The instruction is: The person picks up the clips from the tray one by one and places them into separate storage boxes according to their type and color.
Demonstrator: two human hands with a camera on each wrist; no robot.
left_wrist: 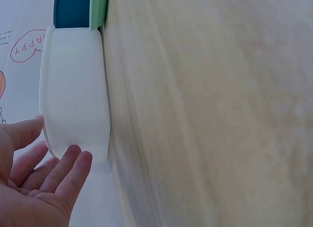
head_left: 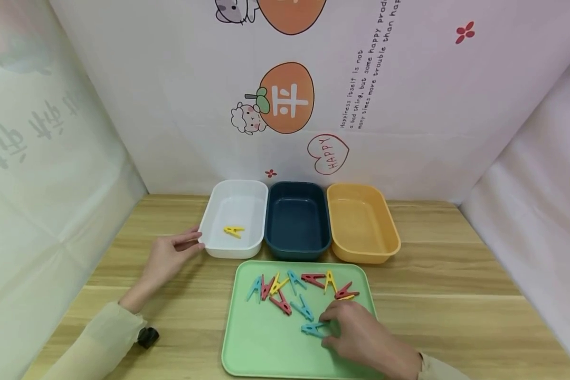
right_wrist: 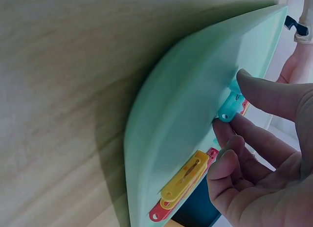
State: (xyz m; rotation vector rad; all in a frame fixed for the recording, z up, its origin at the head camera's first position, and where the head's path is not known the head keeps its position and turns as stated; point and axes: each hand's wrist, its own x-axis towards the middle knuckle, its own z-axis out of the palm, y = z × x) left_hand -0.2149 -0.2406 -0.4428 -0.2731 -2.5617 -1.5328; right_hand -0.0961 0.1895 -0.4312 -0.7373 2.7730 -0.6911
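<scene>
Your right hand (head_left: 358,335) is over the right part of the green tray (head_left: 263,345). Its fingers are clamped on the blue clip (head_left: 310,329): the thumb is on one side and the index finger on the other. The blue clip lies flat on the tray, near the middle and in front of the other clips, with its splayed legs directed toward your palm.

Your left hand (head_left: 171,256) is at the white tub (head_left: 233,253). Its fingers are extended and slightly apart, the thumb tip at the rim and the other fingertips at the outer wall, on the left side near the front corner. One yellow clip (head_left: 229,230) lies on the floor of this tub.

Behind your right hand, the far half of the tray carries three more blue clips (head_left: 302,309), four red clips (head_left: 281,304) and three yellow clips (head_left: 330,279). One of these yellow clips, at the right, is partly covered by a red one.

Three tubs stand side by side on the wooden counter (head_left: 456,295), beyond the tray: white at the left, the navy tub (head_left: 298,224) in the middle, the orange tub (head_left: 363,227) at the right. A printed backdrop (head_left: 195,105) rises behind them.
</scene>
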